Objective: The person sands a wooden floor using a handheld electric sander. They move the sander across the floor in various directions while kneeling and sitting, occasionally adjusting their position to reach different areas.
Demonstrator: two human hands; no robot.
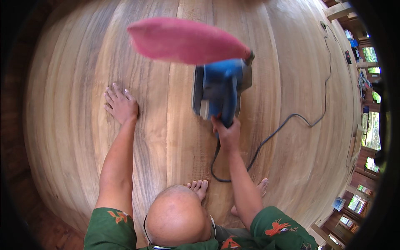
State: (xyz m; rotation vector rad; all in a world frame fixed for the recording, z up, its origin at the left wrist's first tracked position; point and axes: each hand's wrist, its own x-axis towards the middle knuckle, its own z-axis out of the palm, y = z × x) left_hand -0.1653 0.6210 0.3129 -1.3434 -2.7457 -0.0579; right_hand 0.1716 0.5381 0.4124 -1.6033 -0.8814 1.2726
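Observation:
My right hand [227, 132] is wrapped round the rear handle of a blue belt sander [223, 83], which sits on broad wooden boards [150, 137]. A puffed-up pink dust bag [183, 39] sticks out from the sander's far end toward the left. The sander looks slightly blurred, and its underside is hidden. Over to the left, my left hand [121, 105] lies flat on the wood with its fingers spread, holding nothing and well apart from the sander.
A dark power cord [283, 125] loops from the sander past my right forearm and runs to the far right, ending near a plug [323, 26]. My bare feet [199, 189] rest on the boards close to me. Tools and boxes line the right edge, by windows.

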